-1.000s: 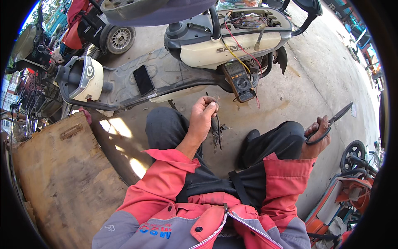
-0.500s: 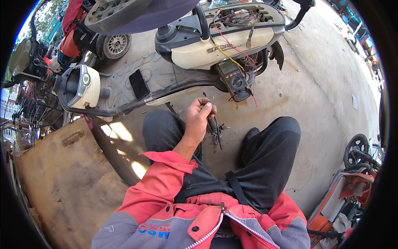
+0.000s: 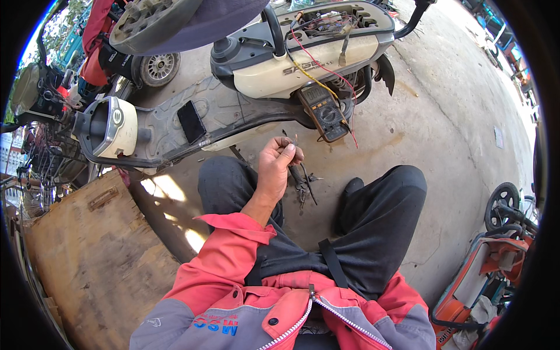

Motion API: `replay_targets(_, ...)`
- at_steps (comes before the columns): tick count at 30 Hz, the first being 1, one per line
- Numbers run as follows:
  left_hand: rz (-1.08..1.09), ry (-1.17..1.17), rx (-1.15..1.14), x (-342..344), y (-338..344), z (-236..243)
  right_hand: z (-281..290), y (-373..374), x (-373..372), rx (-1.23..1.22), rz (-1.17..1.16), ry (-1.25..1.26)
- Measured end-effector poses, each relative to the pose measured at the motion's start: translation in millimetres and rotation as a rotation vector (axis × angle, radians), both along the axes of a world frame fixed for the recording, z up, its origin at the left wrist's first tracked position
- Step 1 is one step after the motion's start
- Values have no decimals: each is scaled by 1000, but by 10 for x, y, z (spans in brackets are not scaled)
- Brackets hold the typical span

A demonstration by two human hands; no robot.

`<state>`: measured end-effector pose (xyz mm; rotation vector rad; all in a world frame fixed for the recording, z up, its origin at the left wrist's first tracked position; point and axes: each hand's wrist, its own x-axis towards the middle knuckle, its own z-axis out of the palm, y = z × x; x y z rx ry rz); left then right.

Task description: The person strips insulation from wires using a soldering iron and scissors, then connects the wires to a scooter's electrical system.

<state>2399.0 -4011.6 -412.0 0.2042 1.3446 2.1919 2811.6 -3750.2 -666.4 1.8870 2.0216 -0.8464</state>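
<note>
My left hand [image 3: 280, 158] is raised between my knees, its thumb and fingers pinched round a short dark wire [image 3: 311, 189]. A bare coppery tip shows above the fingers, and the wire's dark tail hangs down below them. Beneath the hand, a dark bundle of cable with frayed ends [image 3: 301, 185] lies on the concrete. Beyond stands a cream and grey electric scooter [image 3: 251, 74], its wiring bay uncovered. A multimeter [image 3: 324, 112] leans against its side, with a red and a yellow lead running up to that bay. My right hand is out of sight; only the upper sleeve shows.
A phone [image 3: 191, 122] lies on the scooter's footboard. The raised seat [image 3: 181, 26] overhangs the top of the view. At my left is a worn wooden board [image 3: 96, 256]. An orange-framed machine [image 3: 466, 280] and a black wheel [image 3: 501, 205] stand at the right.
In my left hand the wire has turned a little: its bare tip now stands clear above the fingers and its tail slants further right. The whole view has shifted slightly.
</note>
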Motion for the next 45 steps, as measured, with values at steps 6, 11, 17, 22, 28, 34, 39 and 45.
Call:
replay_targets(6, -23, -11, 32, 31, -22, 96, 736, 994, -472, 537, -99, 854)
replay_targets(11, -75, -16, 60, 27, -41, 110, 2965, 613, -1869, 323, -245, 1396)
replay_targets(17, -163, -6, 55, 41, -60, 141, 3403, -378, -2881, -256, 440, 1217)
replay_targets(22, -252, -27, 42, 63, -90, 145, 3202, -899, -3174, -606, 567, 1173)
replay_targets(28, -289, -9, 38, 95, -81, 134, 3177, -936, -3259, -666, 555, 1160)
replay_targets(34, -304, -16, 8, 86, -92, 155, 3114, -922, -3243, -582, 543, 1127)
replay_targets(39, -279, 72, -59, 114, -56, 157, 2983, -887, -3219, -499, 589, 1104)
replay_targets(45, -251, 151, -140, 136, -18, 107, 2923, -888, -3192, -392, 640, 1087)
